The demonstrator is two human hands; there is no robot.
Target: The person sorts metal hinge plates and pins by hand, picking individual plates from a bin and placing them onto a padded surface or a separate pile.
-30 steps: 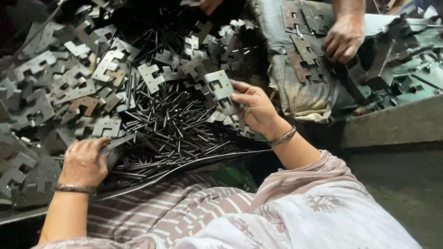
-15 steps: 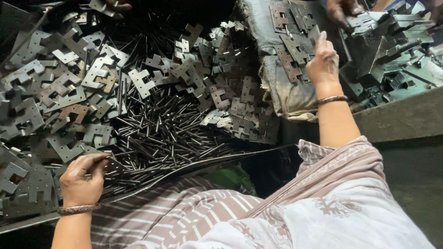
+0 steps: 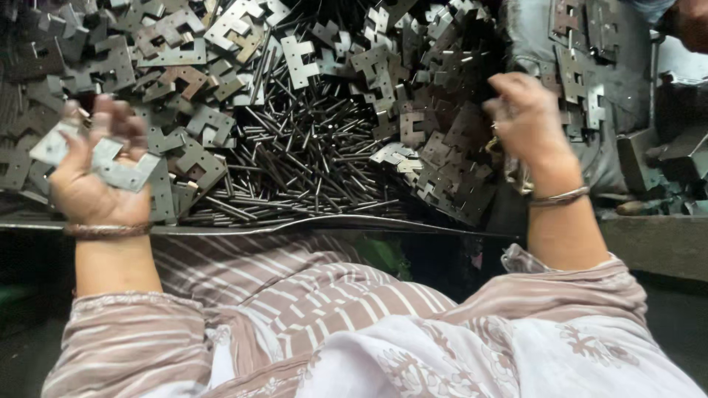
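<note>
My left hand [image 3: 96,173] is raised at the left edge of the heap, palm up, and grips a few flat grey notched metal plates [image 3: 118,168]. My right hand [image 3: 525,121] hovers over the right side of the heap with its back to the camera and fingers curled; what is inside them is hidden. A big pile of the same notched metal plates [image 3: 184,44] fills the tray, and a mass of thin dark metal pins [image 3: 310,158] lies in its middle between my hands.
The tray's bent metal rim [image 3: 332,221] runs just in front of my lap. A grey cloth [image 3: 531,44] bearing more plates lies at the right. Another person's hand [image 3: 689,26] shows at the top right corner. Dark metal parts [image 3: 664,155] sit far right.
My left hand has lifted off the pins with plates in its grip. My right hand has drawn back from the grey cloth at the right to above the pile's right side.
</note>
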